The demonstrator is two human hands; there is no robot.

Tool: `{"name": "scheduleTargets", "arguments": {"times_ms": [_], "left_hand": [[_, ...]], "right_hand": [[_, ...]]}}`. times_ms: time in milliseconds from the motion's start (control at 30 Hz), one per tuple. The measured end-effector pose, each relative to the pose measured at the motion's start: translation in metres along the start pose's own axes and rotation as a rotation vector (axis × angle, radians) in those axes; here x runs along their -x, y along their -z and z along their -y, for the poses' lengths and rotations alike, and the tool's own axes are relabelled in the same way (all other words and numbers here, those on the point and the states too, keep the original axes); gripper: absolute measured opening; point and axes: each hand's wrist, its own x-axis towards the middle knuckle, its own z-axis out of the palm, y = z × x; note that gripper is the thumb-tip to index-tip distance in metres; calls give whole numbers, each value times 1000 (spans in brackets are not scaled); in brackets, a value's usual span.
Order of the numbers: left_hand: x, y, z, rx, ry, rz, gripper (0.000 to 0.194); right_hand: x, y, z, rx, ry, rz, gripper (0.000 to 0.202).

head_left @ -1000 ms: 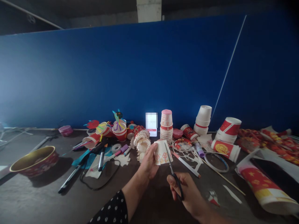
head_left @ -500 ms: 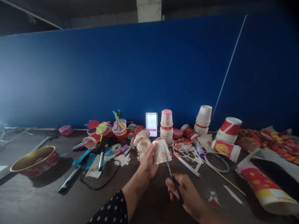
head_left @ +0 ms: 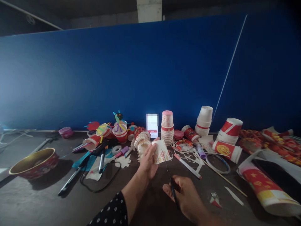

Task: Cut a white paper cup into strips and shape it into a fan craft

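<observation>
A piece of white paper [head_left: 161,148] with flowers drawn in red and yellow is pinched in my left hand [head_left: 149,158], thumb on its near face. It may be the wall of a cut paper cup; I cannot tell. My right hand [head_left: 182,194] grips black-handled scissors [head_left: 172,185], their blades pointing up and left to the paper's lower edge and lying over the drawing. Whether the blades are apart is too small to tell. Just behind the paper stands a stack of white paper cups [head_left: 167,128] with a pink top.
A gold-rimmed bowl [head_left: 35,166] sits at left. Decorated cups [head_left: 120,131], a black marker [head_left: 102,161] and paper scraps lie left of my hands. To the right are an orange-white marker [head_left: 188,167], a wooden stick [head_left: 225,179] and a large red cup [head_left: 265,188].
The scissors have shifted slightly left and down along the paper. My right thumb has moved outward to the left. The paper has tilted a little in my left hand.
</observation>
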Motion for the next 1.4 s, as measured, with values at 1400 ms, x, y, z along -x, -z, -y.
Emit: {"name": "scheduleTargets", "arguments": {"times_ms": [1400], "left_hand": [[3,-3,2,-2,-51,11,67]], "right_hand": [[1,3,11,-89,-31,22,49]]}}
